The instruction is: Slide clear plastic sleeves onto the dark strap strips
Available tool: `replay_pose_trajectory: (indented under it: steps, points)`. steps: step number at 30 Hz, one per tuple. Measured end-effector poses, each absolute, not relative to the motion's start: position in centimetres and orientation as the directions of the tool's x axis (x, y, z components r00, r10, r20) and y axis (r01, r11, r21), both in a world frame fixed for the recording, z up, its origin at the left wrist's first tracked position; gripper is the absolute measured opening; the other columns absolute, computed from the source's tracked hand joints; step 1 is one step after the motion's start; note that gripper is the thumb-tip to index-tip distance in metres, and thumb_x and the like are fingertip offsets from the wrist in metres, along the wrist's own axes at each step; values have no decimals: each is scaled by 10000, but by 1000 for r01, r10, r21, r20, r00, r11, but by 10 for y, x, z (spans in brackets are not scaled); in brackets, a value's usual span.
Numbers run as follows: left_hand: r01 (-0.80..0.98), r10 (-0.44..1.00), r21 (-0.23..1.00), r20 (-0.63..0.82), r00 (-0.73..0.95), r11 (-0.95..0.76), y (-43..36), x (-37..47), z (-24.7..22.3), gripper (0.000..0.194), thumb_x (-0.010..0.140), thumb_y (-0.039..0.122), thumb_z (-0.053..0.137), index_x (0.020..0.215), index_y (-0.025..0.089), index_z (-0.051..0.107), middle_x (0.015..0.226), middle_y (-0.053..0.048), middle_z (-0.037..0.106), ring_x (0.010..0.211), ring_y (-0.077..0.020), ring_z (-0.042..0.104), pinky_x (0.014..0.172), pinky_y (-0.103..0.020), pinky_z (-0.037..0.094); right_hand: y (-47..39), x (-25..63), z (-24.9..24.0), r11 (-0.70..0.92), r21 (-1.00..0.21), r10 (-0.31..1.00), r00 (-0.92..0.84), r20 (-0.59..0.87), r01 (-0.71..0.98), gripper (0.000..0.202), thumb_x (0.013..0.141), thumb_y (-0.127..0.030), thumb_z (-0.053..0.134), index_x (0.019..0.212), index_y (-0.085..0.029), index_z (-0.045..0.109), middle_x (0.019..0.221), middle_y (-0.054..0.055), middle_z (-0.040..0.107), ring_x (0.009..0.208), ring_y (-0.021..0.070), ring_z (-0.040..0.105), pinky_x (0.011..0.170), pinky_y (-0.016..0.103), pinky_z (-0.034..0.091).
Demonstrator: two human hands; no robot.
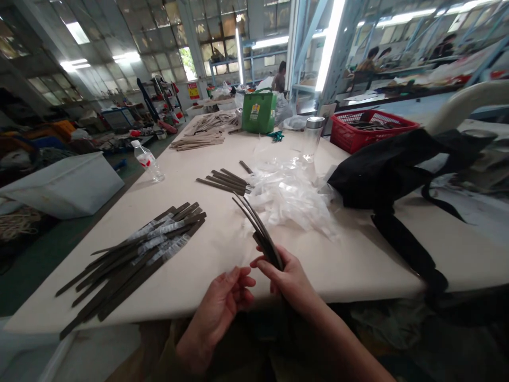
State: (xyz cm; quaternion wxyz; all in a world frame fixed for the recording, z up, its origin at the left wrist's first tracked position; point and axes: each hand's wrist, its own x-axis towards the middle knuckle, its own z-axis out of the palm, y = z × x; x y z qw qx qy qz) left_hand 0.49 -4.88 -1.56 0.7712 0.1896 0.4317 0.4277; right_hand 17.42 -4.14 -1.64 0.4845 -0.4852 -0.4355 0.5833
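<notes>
My right hand (292,276) is wrapped round a bundle of dark olive-brown strips (265,241), whose far ends fan out and bend. To its left, my left hand (225,300) is closed, thumb against the curled fingers. What it pinches, if anything, I cannot make out. Beyond the bundle lies a heap of clear plastic sleeves (292,196). Several loose dark strips (225,180) stick out from its left side. On the left of the table, bundles of similar strips (135,260) are piled up, some with clear plastic bands round them.
A plastic bottle (148,162) stands near the left table edge (35,305). Further back are a green bag (258,112), paler strips (199,140), a clear jar (313,140) and a red basket (368,130). Black fabric (369,170) lies on the right. People sit in the background.
</notes>
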Motion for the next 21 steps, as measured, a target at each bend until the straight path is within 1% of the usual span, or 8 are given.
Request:
replay_pose_trajectory:
  steps: [2, 6, 8, 10, 13, 15, 18, 21]
  points:
    - [-468, 830, 686, -459, 317, 558, -55, 9, -15, 322, 740, 385, 773, 885, 100, 733, 791, -85, 698, 641, -131, 629, 624, -232, 522, -36, 168, -15, -160, -980, 987, -42, -156, -115, 532, 746, -464, 715, 1143, -152, 547, 869, 35, 653, 443, 57, 466, 345, 169, 380]
    - [-433, 801, 674, -484, 353, 598, -64, 16, -16, 379, 666, 423, 823, 864, 109, 743, 772, -80, 694, 640, -121, 614, 643, -225, 503, -25, 162, -17, -170, -979, 985, -11, -170, -112, 473, 708, -370, 728, 1103, -157, 578, 821, -8, 591, 438, 42, 445, 341, 165, 381]
    - [-388, 793, 698, -465, 394, 602, -65, 16, -17, 396, 703, 458, 788, 879, 107, 741, 802, -91, 695, 663, -123, 613, 671, -236, 498, -22, 162, -16, -165, -978, 986, -7, -165, -128, 440, 700, -316, 713, 1095, -165, 591, 797, -23, 571, 440, 38, 433, 343, 160, 373]
    - [-315, 802, 764, -413, 431, 563, -62, 12, -15, 420, 773, 490, 717, 962, 116, 729, 931, -114, 698, 744, -141, 623, 722, -261, 498, -23, 163, -13, -135, -985, 991, -7, -135, -106, 419, 704, -280, 690, 1100, -177, 597, 784, -29, 566, 460, 49, 450, 350, 163, 374]
    - [-203, 865, 882, -329, 378, 424, -49, 4, -11, 428, 805, 492, 683, 1047, 140, 694, 1044, -103, 677, 869, -154, 607, 779, -256, 474, -27, 167, -4, -34, -998, 999, -23, -36, 57, 341, 752, -251, 628, 1088, -197, 604, 757, -34, 582, 499, 77, 493, 390, 181, 389]
    - [-147, 902, 921, -304, 306, 360, -38, 0, -8, 401, 754, 455, 748, 983, 132, 684, 921, -59, 673, 800, -112, 576, 723, -205, 438, -31, 170, 3, 67, -973, 998, -31, 62, 220, 246, 780, -231, 598, 1024, -206, 614, 727, -41, 585, 535, 87, 506, 463, 197, 404]
    - [-179, 916, 919, -300, 265, 352, -25, 0, -8, 375, 684, 378, 819, 896, 127, 638, 811, -9, 635, 708, -72, 532, 671, -184, 407, -35, 172, 11, 186, -894, 982, -53, 180, 408, 105, 796, -229, 597, 897, -202, 601, 705, -41, 568, 619, 102, 509, 578, 222, 391]
    - [-228, 912, 908, -279, 301, 353, -19, 2, -11, 424, 685, 325, 820, 1008, 148, 610, 908, -30, 657, 834, -118, 587, 777, -226, 438, -38, 173, 14, 212, -844, 977, -105, 185, 493, 76, 819, -246, 573, 881, -204, 584, 713, -33, 567, 644, 115, 507, 604, 236, 360]
